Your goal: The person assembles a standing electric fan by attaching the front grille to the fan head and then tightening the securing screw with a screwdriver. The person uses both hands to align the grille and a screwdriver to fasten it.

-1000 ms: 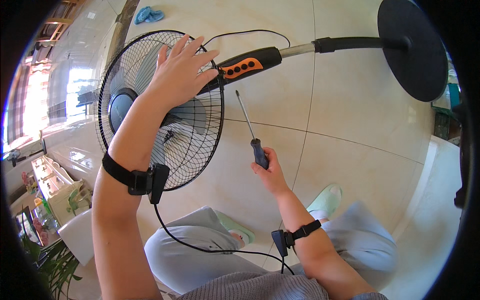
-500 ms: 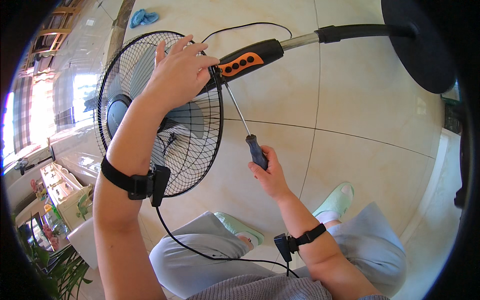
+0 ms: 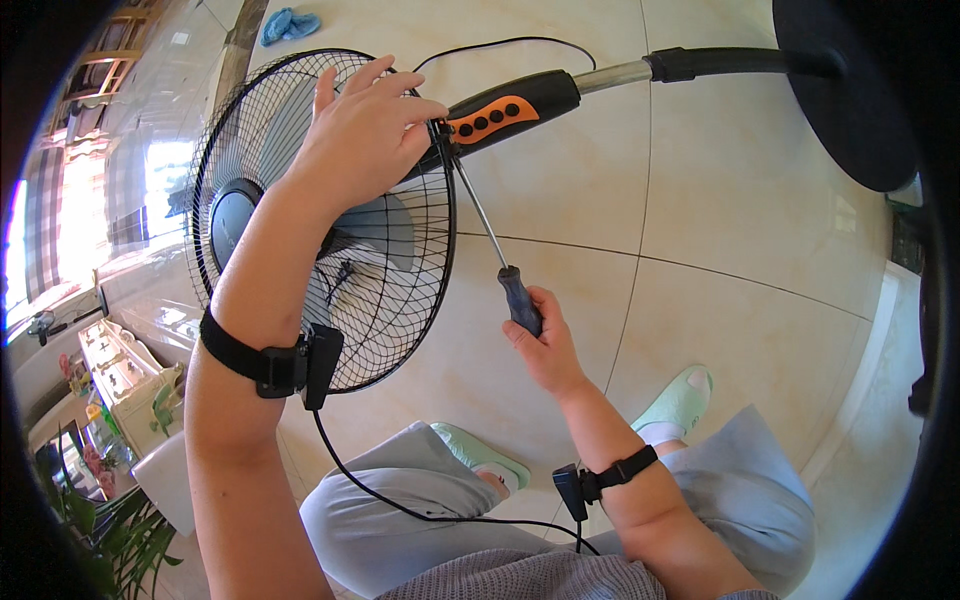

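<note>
A black wire fan guard (image 3: pixel 415 325) with grey blades (image 3: pixel 380 235) inside lies tilted on its side at the left. My left hand (image 3: pixel 362 140) grips the guard's edge by thumb and forefinger, where it meets the fan's black and orange control housing (image 3: pixel 515 112); the other fingers are spread. What lies under the fingertips is partly hidden. My right hand (image 3: pixel 550 345) is closed around the dark handle of a screwdriver (image 3: pixel 518 300). Its metal shaft slants up and left, and the tip reaches the guard's rim just below my left forefinger.
The fan's metal pole (image 3: pixel 615 75) runs right to a round black base (image 3: pixel 850 110). A black cord (image 3: pixel 510 40) curves behind the housing. A blue cloth (image 3: pixel 290 26) lies at the far left on the tiled floor (image 3: pixel 740 200). A plant (image 3: pixel 120 530) stands lower left.
The fan, both hands and the screwdriver sit slightly farther right in view, the guard's top edge a little higher. Both holds look the same.
</note>
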A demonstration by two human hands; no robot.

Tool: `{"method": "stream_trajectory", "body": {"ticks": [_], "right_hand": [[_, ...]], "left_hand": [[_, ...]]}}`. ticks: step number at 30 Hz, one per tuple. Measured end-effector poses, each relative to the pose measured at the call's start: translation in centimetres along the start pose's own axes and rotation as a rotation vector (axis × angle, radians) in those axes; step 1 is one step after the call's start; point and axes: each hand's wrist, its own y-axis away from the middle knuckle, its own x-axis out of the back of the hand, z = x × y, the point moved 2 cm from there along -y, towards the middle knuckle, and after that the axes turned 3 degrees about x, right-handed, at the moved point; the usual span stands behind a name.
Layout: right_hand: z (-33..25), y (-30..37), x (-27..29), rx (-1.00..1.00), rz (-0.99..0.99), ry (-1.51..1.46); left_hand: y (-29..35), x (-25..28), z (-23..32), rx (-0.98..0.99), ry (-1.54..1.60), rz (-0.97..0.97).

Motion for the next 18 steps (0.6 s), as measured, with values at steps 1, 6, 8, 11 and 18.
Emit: {"method": "stream_trajectory", "body": {"ticks": [1,6,8,11,18], "right_hand": [[0.0,-0.1,0.0,-0.012,-0.001,-0.013],[0.1,-0.5,-0.1,0.009,0.006,-0.038],[0.1,-0.5,-0.2,0.004,0.007,-0.060],[0.0,-0.6,-0.4,-0.008,-0.012,-0.058],[-0.6,-0.3,-0.8,-0.014,0.021,-0.061]], "left_hand": [[0.0,0.1,0.0,0.002,-0.003,-0.005],[0.1,0.4,0.2,0.005,-0.010,-0.004],[0.2,0.3,0.1,-0.010,0.027,0.079],[0.7,0.3,-2.9,0.041,0.193,0.281],[17.1,-0.9,-23.7,0.946,0.230,0.476]]}}
